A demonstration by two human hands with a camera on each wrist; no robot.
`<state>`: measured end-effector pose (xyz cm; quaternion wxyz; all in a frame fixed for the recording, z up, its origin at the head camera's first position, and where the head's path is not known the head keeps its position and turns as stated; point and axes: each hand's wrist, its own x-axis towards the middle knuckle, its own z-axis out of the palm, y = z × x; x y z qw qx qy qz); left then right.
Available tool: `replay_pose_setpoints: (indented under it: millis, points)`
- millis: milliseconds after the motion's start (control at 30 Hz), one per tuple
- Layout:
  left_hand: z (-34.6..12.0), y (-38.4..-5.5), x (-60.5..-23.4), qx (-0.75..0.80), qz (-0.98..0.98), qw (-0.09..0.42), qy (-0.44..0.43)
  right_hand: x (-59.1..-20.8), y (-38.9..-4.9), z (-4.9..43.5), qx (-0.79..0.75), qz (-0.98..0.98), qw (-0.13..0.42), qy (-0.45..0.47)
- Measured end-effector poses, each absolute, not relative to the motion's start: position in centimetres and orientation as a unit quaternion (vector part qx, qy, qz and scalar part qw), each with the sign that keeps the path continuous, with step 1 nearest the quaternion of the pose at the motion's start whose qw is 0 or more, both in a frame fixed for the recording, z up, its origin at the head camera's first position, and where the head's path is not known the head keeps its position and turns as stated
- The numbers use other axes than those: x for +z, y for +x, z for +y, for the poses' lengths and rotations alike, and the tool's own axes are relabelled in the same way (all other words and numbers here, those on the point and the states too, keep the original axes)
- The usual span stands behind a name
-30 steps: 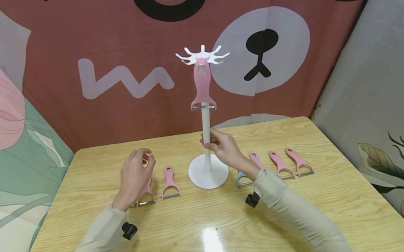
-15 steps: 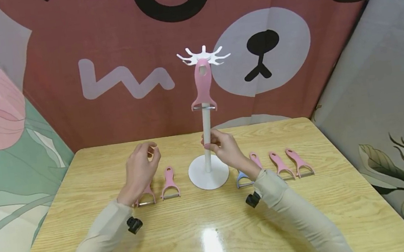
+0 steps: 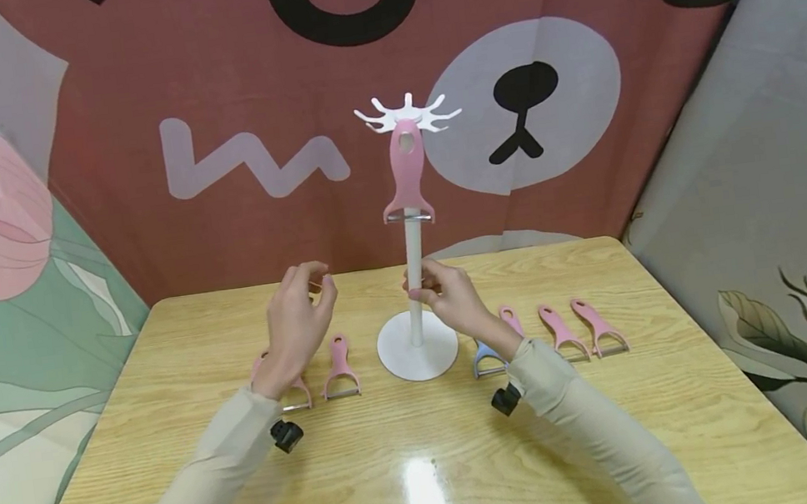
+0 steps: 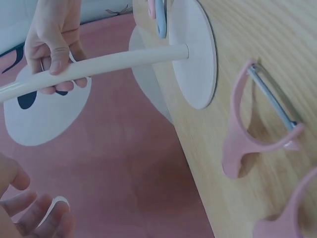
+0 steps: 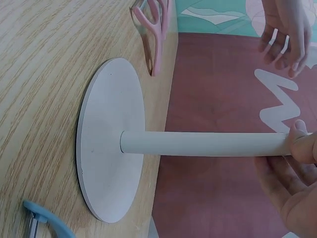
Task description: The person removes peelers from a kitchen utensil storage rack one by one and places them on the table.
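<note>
A white stand (image 3: 419,355) with a round base and a hooked top (image 3: 406,111) rises from the wooden table (image 3: 428,451). One pink peeler (image 3: 405,172) hangs from a hook. My right hand (image 3: 446,293) grips the white pole (image 5: 208,144) low down. My left hand (image 3: 298,319) hovers above the table left of the pole, fingers loosely curled and holding nothing. Under it lie two pink peelers (image 3: 341,369), one half hidden by the wrist (image 3: 292,392). Right of the base lie a blue peeler (image 3: 483,357) and three pink peelers (image 3: 563,331).
Patterned cloth walls close in the table at the back and both sides. The table's near half shows a light glare (image 3: 425,493). A small black camera mount (image 3: 286,434) sits on each wrist.
My left hand has risen and drifted right, toward the pole, uncovering the leftmost peeler. My right hand has kept its grip on the pole.
</note>
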<state>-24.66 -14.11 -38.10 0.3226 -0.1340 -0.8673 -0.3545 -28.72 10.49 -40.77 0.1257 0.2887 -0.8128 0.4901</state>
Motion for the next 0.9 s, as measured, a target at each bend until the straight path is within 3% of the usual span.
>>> replay_pose_setpoints:
  millis: [567, 900]
  points:
    - [-11.6, -24.8, -35.7, -0.386, -0.832, 0.361, -0.169, -40.7, -28.8, 10.5, 0.481, -0.816, 0.128, 0.294]
    - [-9.8, -24.8, -34.4, -0.411, -0.790, 0.417, -0.182, -40.8, -28.8, 10.5, 0.486, -0.811, 0.131, 0.297]
